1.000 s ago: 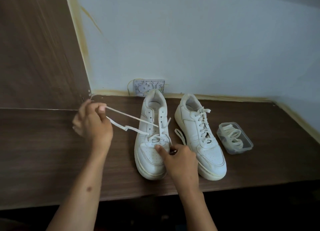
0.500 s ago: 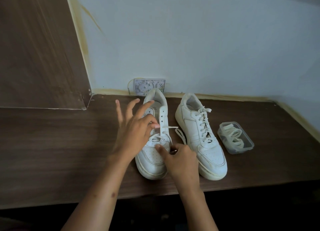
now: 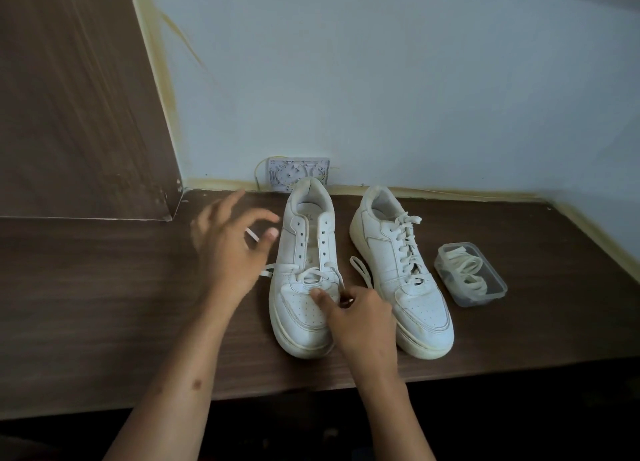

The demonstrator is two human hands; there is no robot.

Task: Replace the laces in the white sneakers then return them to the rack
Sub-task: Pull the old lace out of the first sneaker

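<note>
Two white sneakers stand side by side on a dark wooden shelf [image 3: 104,304], toes towards me. The left sneaker [image 3: 301,308] has a white lace [image 3: 313,273] threaded only through its lowest eyelets; the upper eyelets are bare. My left hand [image 3: 228,252], blurred, hovers left of that shoe and pinches a strip of the lace between thumb and fingers. My right hand [image 3: 360,318] rests at the toe, thumb on the toe box, fingers curled round the lace's other side. The right sneaker [image 3: 398,273] is fully laced.
A clear plastic box [image 3: 498,287] with coiled white laces sits right of the shoes. A loose lace end [image 3: 360,270] lies between the sneakers. A wall plate [image 3: 298,171] is behind them, and a wooden panel [image 3: 69,97] rises at the left.
My left hand pulled the lace far left, came in over the left sneaker's eyelets, then drew back to the shoe's left side. My right hand stayed at the toe.
</note>
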